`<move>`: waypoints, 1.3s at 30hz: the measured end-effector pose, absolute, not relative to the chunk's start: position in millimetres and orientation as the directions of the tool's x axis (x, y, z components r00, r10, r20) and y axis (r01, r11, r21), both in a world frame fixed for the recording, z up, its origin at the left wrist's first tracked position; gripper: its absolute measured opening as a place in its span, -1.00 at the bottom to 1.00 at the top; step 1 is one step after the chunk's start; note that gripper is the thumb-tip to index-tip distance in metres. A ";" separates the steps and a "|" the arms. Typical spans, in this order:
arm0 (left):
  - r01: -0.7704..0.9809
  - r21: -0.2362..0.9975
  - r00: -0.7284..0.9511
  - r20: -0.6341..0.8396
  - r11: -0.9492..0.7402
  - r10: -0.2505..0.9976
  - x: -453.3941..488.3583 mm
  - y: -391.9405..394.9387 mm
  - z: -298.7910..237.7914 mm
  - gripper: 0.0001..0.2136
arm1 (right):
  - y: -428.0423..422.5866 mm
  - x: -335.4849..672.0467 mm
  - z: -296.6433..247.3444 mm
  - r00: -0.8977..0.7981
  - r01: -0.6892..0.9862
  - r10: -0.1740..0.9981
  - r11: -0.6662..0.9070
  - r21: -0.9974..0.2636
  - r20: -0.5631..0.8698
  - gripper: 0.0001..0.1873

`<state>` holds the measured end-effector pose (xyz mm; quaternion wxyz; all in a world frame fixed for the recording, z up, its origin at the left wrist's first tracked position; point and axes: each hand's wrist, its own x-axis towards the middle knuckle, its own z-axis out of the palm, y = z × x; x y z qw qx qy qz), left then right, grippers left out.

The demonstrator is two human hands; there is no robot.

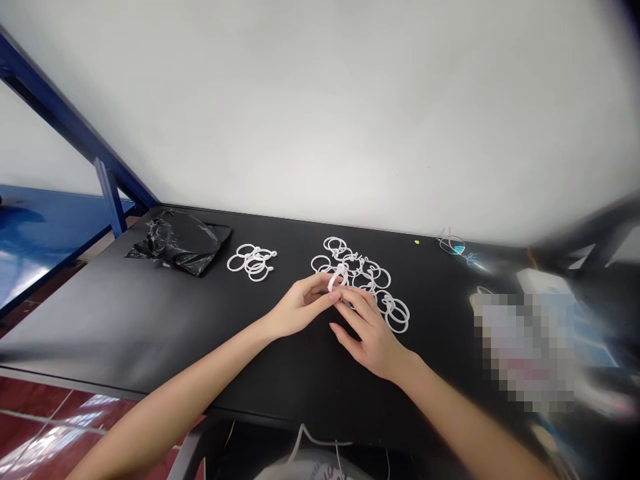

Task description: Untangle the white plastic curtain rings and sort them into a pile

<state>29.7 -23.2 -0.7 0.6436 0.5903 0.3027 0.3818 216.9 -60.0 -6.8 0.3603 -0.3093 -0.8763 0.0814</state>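
My left hand (300,307) is closed, with a white curtain ring (339,278) held upright between thumb and fingers. My right hand (367,330) meets it at the fingertips, its thumb apart from the other fingers; nothing shows in its grasp. Just beyond both hands lies a loose pile of white curtain rings (397,315) with small eyelets, partly hidden by my fingers. To the left is a smaller cluster of similar rings (257,265).
A crumpled black plastic bag (185,240) lies at the back left of the black table (240,367). Eyeglasses (453,245) rest near the wall at the back right. Blurred white items (545,287) stand at the right. A blue metal frame (75,110) rises at the left.
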 end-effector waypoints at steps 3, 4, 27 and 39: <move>-0.155 0.987 0.511 0.046 0.039 0.858 28.0 -20.8 2.7 -0.77 | -58.9 217.7 -9.1 -0.435 0.467 0.615 0.779 -0.419 0.658 -0.45; -0.147 0.988 0.506 0.032 0.050 0.862 27.6 -20.4 3.4 -0.78 | -58.7 217.8 -9.6 -0.370 0.462 0.621 0.768 -0.444 0.691 -0.48; 0.448 0.593 0.577 0.380 -0.670 0.722 24.7 -21.0 -5.9 -0.80 | -62.3 216.4 -16.4 0.068 0.260 0.860 0.474 -0.841 0.505 -0.73; 0.333 0.721 0.540 0.383 -0.608 0.750 23.2 -27.4 3.7 -0.63 | -68.7 215.0 -14.1 -0.067 0.254 0.805 0.586 -0.770 0.590 -0.72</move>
